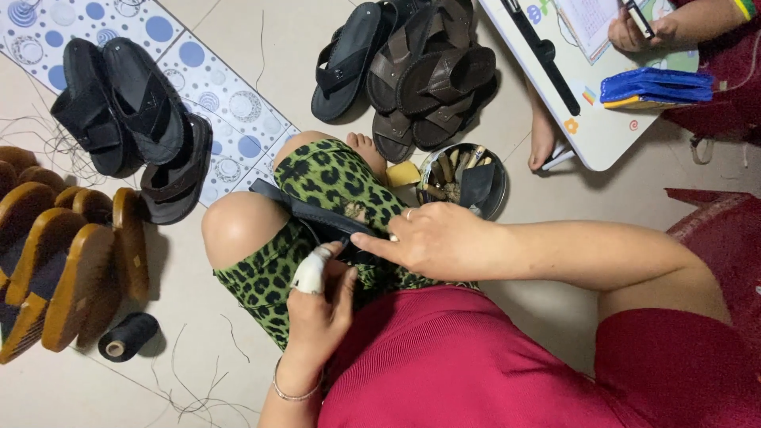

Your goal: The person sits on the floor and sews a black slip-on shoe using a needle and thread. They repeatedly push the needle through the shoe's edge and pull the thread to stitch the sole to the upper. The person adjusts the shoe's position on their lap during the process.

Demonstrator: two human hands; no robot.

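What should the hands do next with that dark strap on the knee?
Probably pinch the dark strap tighter before doing anything else. It lies across the green spotted lap, and the right hand only presses it with fingertips, while the left hand, one finger wrapped in white tape, touches it from below. Neither hand clearly grips it, so it might slide.

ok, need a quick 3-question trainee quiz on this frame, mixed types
1. True or false: the left hand has a white wrap on one finger.
2. Multiple choice: the dark strap piece that both hands work on rests on A) the round metal tin, B) the person's lap, C) the low white table.
3. Fill in: the spool of black thread lies on the floor beside a row of tan ____.

Key
1. True. The right hand presses the strap piece from the other side.
2. B
3. Soles: the row of tan soles stands on edge at the left.
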